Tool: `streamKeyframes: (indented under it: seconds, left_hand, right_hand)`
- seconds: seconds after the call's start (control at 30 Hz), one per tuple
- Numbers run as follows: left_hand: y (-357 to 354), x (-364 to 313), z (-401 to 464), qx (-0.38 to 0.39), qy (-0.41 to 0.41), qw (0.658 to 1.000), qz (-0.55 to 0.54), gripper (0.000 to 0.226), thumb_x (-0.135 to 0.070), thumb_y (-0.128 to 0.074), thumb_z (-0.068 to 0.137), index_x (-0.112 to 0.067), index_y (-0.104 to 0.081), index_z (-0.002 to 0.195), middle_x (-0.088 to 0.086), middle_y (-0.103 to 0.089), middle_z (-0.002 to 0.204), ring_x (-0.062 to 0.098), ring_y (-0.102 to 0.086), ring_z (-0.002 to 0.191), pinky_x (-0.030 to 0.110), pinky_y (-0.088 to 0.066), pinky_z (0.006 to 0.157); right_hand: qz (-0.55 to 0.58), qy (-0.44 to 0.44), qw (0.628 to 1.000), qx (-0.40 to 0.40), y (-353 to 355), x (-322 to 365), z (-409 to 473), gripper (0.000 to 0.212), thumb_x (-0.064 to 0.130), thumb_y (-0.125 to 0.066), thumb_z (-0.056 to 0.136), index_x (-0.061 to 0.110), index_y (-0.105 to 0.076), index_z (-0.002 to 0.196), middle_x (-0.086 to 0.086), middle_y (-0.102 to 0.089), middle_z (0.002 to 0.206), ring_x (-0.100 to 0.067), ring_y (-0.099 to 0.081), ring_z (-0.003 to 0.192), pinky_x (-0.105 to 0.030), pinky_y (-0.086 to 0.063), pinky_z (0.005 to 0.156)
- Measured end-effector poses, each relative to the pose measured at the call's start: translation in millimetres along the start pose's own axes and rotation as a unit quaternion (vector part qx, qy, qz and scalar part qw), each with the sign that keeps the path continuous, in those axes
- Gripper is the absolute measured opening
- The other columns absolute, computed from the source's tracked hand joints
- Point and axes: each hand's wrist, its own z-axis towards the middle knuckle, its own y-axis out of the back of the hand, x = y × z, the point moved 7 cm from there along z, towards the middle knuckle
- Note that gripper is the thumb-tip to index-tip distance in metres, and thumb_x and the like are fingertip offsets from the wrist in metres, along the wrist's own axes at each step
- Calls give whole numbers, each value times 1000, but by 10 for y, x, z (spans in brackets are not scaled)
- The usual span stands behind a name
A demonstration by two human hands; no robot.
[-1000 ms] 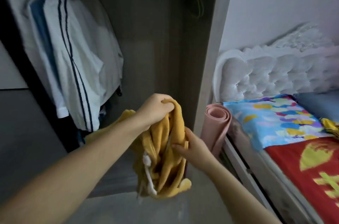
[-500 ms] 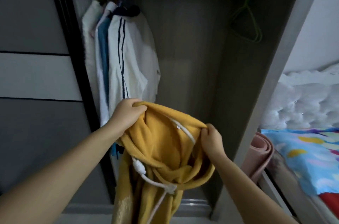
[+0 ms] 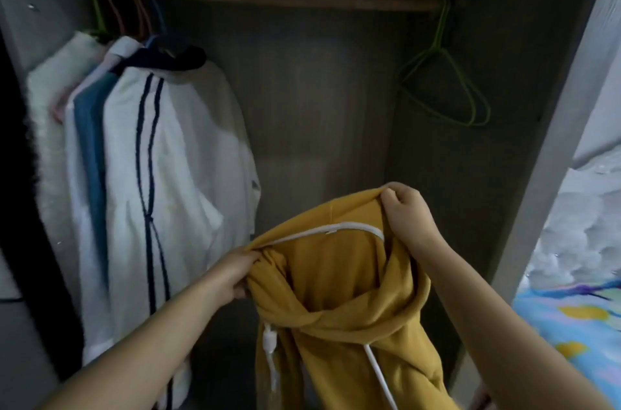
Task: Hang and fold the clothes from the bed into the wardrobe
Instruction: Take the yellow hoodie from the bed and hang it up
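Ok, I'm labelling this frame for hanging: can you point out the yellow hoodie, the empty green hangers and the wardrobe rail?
yellow hoodie [image 3: 339, 278]: head view, on the fabric inside the hood.
empty green hangers [image 3: 465, 122]: head view, on the bottom bar.
wardrobe rail [image 3: 285, 1]: head view, on its bare middle stretch.

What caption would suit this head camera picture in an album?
Both hands, left hand and right hand, hold a yellow hoodie before an open wardrobe with an empty green hanger.
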Motion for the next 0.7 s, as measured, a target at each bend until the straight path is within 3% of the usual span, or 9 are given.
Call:
streamKeyframes:
  seconds: [0.03,0.17,0.27,0.4,0.5,0.53,0.6,0.63,0.7]
  left_hand:
    - [-85,-135,143,-9,-13,1000,-19,15,-24,-49,97,-19,-62,92,6,-68,67,22,-64,67,27,-52,52]
    - [-525,-546,582,2,-18,995,-93,22,-26,-49,99,-11,-64,105,15,-67,94,29,-64,88,34,-52,73]
    - [-805,-897,763,9,-23,990,-138,28,-31,-50,98,-8,-66,103,20,-68,100,32,-65,92,42,-54,83]
    - [-1082,-1537,946,32,-54,974,-216,29,-30,-49,98,-11,-64,84,13,-67,84,25,-64,76,37,-54,73]
    - [-1260,-1939,1001,62,-81,966,-236,32,-29,-47,99,-11,-63,79,8,-69,66,18,-64,66,27,-54,50]
    - [-1319,-2034,1001,70,-90,967,-228,32,-30,-48,99,-11,-64,78,6,-69,61,17,-65,64,25,-52,45]
    - [-1424,-2166,1017,84,-107,970,-202,30,-29,-51,97,-11,-66,80,6,-71,67,18,-66,68,27,-53,52]
    - [-1458,-2213,1039,89,-112,971,-194,29,-29,-51,97,-10,-66,81,8,-71,75,19,-66,72,29,-54,57]
    - [-1438,-2270,1095,90,-115,971,-188,28,-28,-51,98,-10,-65,82,9,-70,77,20,-66,73,31,-52,57]
  right_hand:
    - [-17,-8,1000,9,79,-34,168,27,28,-39,101,22,-63,93,-2,-64,89,-16,-63,82,-23,-47,64]
    - [-74,-30,997,9,330,-213,659,30,30,-38,101,21,-65,91,-4,-65,88,-17,-64,79,-23,-47,59]
    - [-99,-51,994,-11,437,-332,939,32,29,-37,101,20,-65,88,-7,-66,87,-22,-64,80,-30,-53,62]
    - [-192,-65,979,-4,557,-325,1280,25,24,-40,98,22,-65,94,4,-63,86,-12,-61,78,-27,-50,63]
    - [-202,-6,975,-89,822,72,1581,22,21,-46,94,23,-66,86,1,-69,82,-19,-66,77,-42,-57,74]
    - [-226,38,961,-152,980,299,1690,19,22,-48,93,22,-67,88,-2,-70,85,-23,-66,81,-43,-56,76]
    - [-307,121,903,-274,1286,743,1879,17,24,-51,92,20,-65,99,-8,-68,99,-30,-63,92,-39,-52,75]
    - [-347,138,876,-304,1392,897,1997,19,25,-52,93,17,-62,106,-10,-64,106,-31,-61,97,-39,-48,75]
    - [-457,85,838,-285,1499,1009,2304,27,23,-52,95,11,-54,120,-15,-54,121,-35,-54,110,-41,-44,80]
